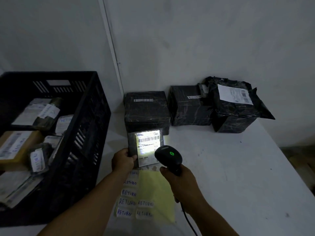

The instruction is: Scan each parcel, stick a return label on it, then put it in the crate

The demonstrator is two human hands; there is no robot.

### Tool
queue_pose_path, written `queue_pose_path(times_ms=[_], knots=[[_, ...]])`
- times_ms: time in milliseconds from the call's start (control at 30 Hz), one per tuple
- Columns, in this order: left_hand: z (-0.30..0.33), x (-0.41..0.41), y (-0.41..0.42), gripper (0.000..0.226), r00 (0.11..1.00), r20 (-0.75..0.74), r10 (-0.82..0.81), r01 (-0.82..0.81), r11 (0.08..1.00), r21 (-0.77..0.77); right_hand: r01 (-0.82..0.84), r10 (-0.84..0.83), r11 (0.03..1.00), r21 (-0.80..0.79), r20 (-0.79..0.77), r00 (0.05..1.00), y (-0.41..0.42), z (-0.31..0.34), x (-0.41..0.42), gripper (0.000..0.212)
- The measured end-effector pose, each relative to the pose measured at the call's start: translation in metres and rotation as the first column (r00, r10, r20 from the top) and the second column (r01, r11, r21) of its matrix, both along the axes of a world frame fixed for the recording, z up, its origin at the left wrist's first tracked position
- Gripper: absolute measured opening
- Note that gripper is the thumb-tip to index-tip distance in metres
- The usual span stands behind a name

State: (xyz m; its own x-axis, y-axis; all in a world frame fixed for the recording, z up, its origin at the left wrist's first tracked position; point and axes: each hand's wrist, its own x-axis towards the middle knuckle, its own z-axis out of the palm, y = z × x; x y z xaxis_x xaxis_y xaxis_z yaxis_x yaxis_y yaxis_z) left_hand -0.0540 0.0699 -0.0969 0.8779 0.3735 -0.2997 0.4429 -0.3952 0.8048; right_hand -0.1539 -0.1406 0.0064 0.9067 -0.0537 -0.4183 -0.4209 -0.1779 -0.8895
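Now scanning: the left hand (123,160) pinches a small parcel (145,147) while right hand (179,179) fingers wrap the scanner (168,157). Next, a return label (127,192) near the table's (238,176) front edge wants peeling.

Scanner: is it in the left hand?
No, the right hand grips the scanner; the left hand holds the parcel.

The word "RETURN", handwritten in blue capitals, stands on each white sticker (129,192) on the yellow backing sheet (157,189) lying on the table. The same word shows on labels stuck to the parcels inside the black crate (88,116), such as one (65,120) near its right wall. On the lit shipping label (148,147) of the held parcel (133,147), only "TNG" and "1/1" can be made out beside a barcode; its other print is too washed out to read.
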Motion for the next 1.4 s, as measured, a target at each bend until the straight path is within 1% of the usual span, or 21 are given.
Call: queue_pose_path(times_ms=[433,600,700,933,1133,1400], knots=[[0.0011,-0.0032,0.0012,0.027,1.000,-0.016,0.009,-0.009,1.000,-0.016,-0.009,0.009,1.000,0.002,-0.001,1.000,-0.0009,0.0041,-0.0033,0.027],[-0.0008,-0.0043,0.0027,0.023,1.000,-0.016,0.008,-0.008,1.000,-0.005,-0.011,0.011,1.000,0.013,0.007,1.000,-0.0003,0.0061,-0.0041,0.017],[-0.0022,-0.0046,0.0028,0.024,1.000,-0.021,0.012,-0.012,1.000,-0.001,-0.005,0.005,1.000,0.005,0.004,1.000,0.0008,0.0061,-0.0042,0.016],[-0.0053,-0.0076,0.0038,0.026,1.000,-0.015,-0.001,0.001,1.000,0.013,-0.029,0.030,0.998,-0.058,0.013,0.999,0.0009,0.0047,-0.0039,0.024],[-0.0060,-0.0079,0.0039,0.031,1.000,-0.022,0.005,-0.004,0.999,0.034,-0.029,0.029,0.999,-0.036,0.007,1.000,0.0012,0.0013,-0.0035,0.026],[-0.0041,-0.0082,0.0040,0.027,0.999,-0.033,0.000,0.002,0.998,0.060,-0.038,0.039,0.998,-0.046,0.029,0.999,0.0011,-0.0026,-0.0023,0.028]])
